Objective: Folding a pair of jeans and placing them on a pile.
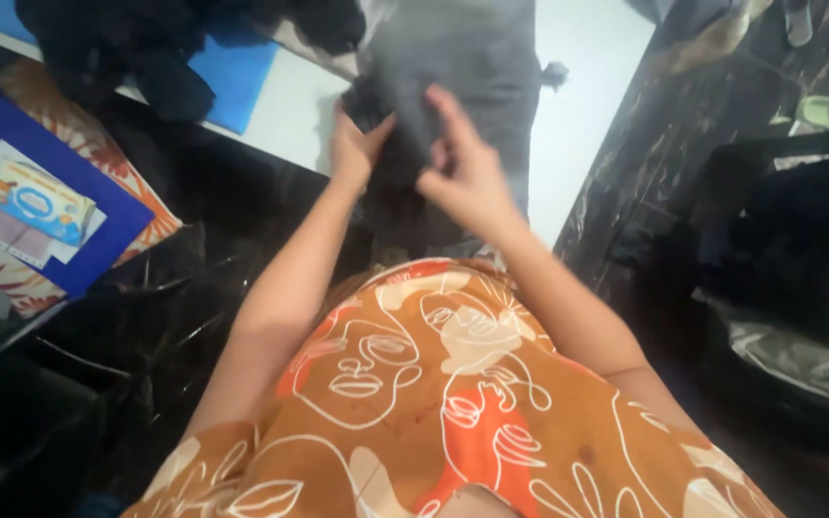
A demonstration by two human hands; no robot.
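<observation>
A dark grey garment (477, 58) lies spread on a white table (582, 115) and hangs over its near edge. My left hand (355, 149) pinches a fold of the grey cloth at the table's front edge. My right hand (464, 168) grips the same cloth just to the right, with the forefinger raised. The two hands are close together, a few centimetres apart. My orange patterned top fills the lower middle of the view.
A pile of black clothes (136, 43) lies on a blue mat (237, 72) at the back left. A blue folder (11, 144) with a pack of wipes (40, 206) sits at the left. Dark marbled floor (664, 144) and a black bag (798, 230) are at the right.
</observation>
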